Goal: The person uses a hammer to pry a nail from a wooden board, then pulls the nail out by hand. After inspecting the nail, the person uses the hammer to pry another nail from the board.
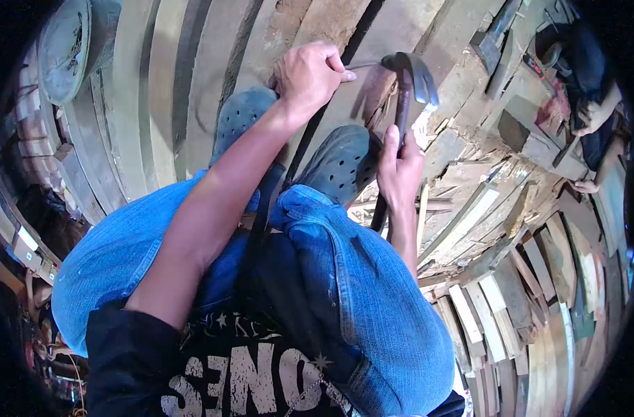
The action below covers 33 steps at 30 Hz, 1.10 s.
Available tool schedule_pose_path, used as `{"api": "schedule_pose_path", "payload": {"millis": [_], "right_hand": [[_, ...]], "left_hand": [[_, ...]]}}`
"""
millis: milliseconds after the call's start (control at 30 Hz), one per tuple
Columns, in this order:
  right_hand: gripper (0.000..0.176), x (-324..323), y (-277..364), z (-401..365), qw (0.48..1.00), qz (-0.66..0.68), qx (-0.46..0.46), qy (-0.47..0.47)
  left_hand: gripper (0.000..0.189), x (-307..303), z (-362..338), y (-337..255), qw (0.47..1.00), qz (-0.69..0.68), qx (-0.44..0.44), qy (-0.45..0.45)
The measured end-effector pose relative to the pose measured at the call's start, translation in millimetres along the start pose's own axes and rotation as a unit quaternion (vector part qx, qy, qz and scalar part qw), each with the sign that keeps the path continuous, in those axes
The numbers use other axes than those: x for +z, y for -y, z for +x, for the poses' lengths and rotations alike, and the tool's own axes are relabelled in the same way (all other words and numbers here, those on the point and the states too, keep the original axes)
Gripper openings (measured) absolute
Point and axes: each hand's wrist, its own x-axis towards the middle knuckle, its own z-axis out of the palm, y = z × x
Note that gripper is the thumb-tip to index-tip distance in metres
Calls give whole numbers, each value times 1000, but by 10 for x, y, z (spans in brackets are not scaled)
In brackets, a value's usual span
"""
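Observation:
I squat on wooden planks (157, 90) in blue jeans and blue perforated clogs (338, 163). My right hand (399, 170) is shut on the dark handle of a claw hammer, whose metal head (415, 73) rests over a plank just beyond my feet. My left hand (308, 69) reaches forward over the boards, fingers curled, pinching a thin metal piece (364, 65), perhaps a nail, that points toward the hammer head. The two hands are about a hand's width apart.
Scrap wood strips and offcuts (497, 299) lie piled at the right. A round grey disc (65, 48) stands at the upper left. Another person in dark clothing, one hand (595, 115) visible, is at the far upper right.

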Motion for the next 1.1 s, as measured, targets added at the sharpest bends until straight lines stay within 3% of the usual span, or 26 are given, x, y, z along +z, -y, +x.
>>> {"api": "schedule_pose_path", "payload": {"millis": [67,133,433,533,700,1100], "right_hand": [[32,-7,-7,31,999,-23,-32,-15],[32,-15,55,-5,999,36,10,-12],[30,-35,55,32,999,-38,-6,-2],[29,-61,115,24,1000,-1,11,5],[38,-30,137,27,1000,0,18,7],[40,-32,160,41,1000,2,28,5]], "left_hand": [[29,-2,17,-35,1000,3,-17,10],[29,-25,-11,-25,999,11,-42,23],[30,-24,-3,-8,998,18,-52,32],[30,-57,60,-10,997,21,-54,41],[28,-108,81,-33,994,20,-78,78],[24,-124,110,-23,993,6,-59,99]]}}
